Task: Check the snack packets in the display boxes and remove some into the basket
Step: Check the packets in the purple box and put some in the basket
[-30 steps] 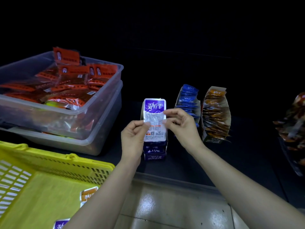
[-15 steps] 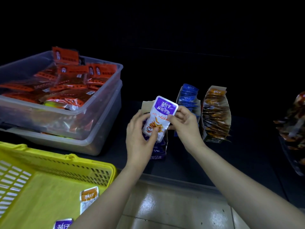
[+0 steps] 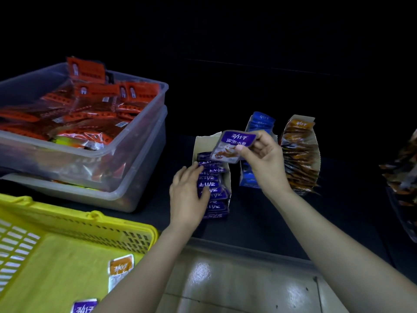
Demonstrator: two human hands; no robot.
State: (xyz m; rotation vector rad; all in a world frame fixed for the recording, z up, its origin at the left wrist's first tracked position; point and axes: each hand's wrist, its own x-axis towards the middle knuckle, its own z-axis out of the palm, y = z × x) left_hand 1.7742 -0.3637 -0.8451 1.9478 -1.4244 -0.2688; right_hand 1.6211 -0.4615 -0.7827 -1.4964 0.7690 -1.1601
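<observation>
Plainly two packets in one basket.

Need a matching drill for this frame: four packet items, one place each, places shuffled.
Items
1. raised purple packet
2. lone orange packet
3. blue packets
4. red packets

Places
A. piled in the clear plastic tub
B. pinched in the right hand
C. lying flat in the yellow basket
D. standing in the blue display box

Pairs: 1-B, 2-C, 3-D, 4-A
</observation>
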